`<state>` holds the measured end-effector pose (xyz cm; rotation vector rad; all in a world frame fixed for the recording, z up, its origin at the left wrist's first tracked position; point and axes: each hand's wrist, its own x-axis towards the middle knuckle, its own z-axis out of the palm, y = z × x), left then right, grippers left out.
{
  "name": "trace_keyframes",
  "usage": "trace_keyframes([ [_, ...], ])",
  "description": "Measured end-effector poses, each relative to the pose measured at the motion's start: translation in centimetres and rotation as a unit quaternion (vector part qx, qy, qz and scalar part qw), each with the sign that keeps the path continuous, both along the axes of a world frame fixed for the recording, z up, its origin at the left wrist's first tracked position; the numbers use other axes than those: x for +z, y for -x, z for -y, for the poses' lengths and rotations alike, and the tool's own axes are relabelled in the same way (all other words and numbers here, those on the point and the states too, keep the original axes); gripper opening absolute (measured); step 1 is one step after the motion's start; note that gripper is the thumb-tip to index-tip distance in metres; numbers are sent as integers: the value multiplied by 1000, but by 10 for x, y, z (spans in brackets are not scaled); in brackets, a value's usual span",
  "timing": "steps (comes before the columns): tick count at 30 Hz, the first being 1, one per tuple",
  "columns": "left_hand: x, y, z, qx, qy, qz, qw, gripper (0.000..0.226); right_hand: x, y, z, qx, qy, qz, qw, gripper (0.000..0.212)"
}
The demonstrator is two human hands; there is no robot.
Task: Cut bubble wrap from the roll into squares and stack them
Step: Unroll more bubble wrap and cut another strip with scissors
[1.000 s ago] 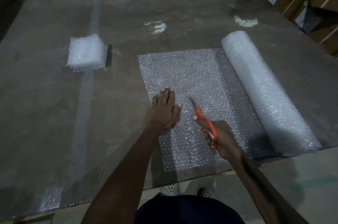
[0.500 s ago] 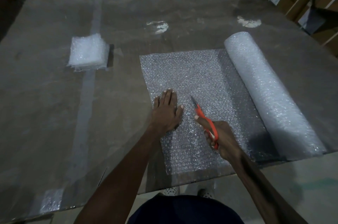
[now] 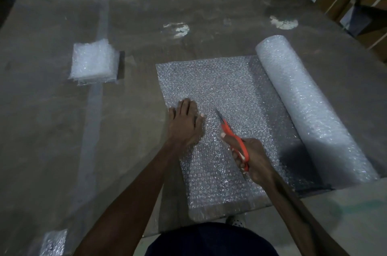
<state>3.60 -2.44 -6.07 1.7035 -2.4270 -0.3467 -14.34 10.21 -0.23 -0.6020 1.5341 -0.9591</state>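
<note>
A wide grey counter (image 3: 52, 130) is carrying everything. Along its right side the roll (image 3: 310, 105) of bubble wrap is lying slantwise, with an unrolled sheet (image 3: 209, 80) spreading flat to its left and reaching the counter's near edge. Both bare arms are stretching forward over that sheet. The left hand (image 3: 184, 124) is lying palm down near the sheet's left edge, fingers straight and together, pressing the wrap flat. The right hand (image 3: 251, 159) is curling round the orange handles of the scissors (image 3: 234, 140), forefinger running along them, the blades pointing away over the sheet just beside the left hand. Well apart on the far left, a stack of squares (image 3: 93, 63) is sitting.
</note>
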Motion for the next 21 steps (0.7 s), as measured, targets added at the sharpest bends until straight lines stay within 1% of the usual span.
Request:
trace_keyframes([
  [2, 1, -1, 9, 3, 3, -3, 1000, 73, 1, -1, 3, 1, 0, 2, 1000, 42],
  [5, 3, -2, 22, 4, 8, -18, 1000, 83, 2, -2, 7, -2, 1, 0, 1000, 39],
  [7, 3, -3, 32, 2, 4, -16, 1000, 84, 1, -3, 9, -1, 1, 0, 1000, 38],
  [13, 7, -4, 53, -5, -13, -15, 1000, 75, 1, -3, 15, -5, 5, 4, 1000, 39],
  [21, -2, -5, 56, -25, -23, -7, 999, 75, 0, -4, 29, 1, 10, 3, 1000, 40],
])
